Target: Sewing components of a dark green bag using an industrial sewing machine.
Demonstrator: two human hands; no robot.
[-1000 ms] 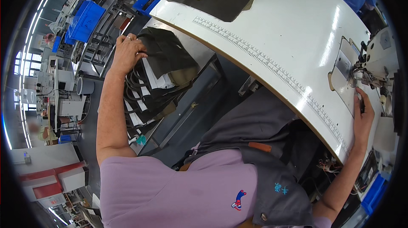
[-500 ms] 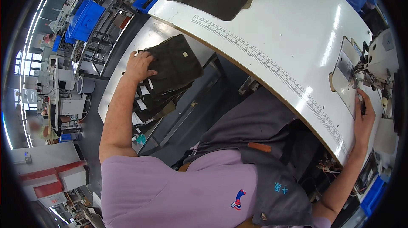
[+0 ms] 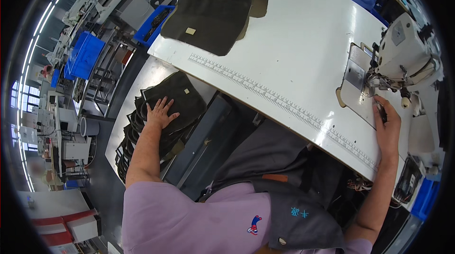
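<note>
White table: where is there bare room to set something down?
Widest: the middle of the table, between the dark bags and the machine, beyond the printed ruler. A thinner strip shows on the side table, left of the stack. Crowded: the table's right end, with machine and right hand, and the stack, under the left hand.

Left hand point(image 3: 162, 115), fingers spread, rests atop stacked dark olive fabric pieces point(image 3: 190, 105). Right hand point(image 3: 389, 131) near white sewing machine point(image 3: 403, 48); small black object point(image 3: 382, 113) at its fingers, grip unclear. Dark olive handled fabric panel point(image 3: 213, 14) on glossy white table point(image 3: 298, 40).
</note>
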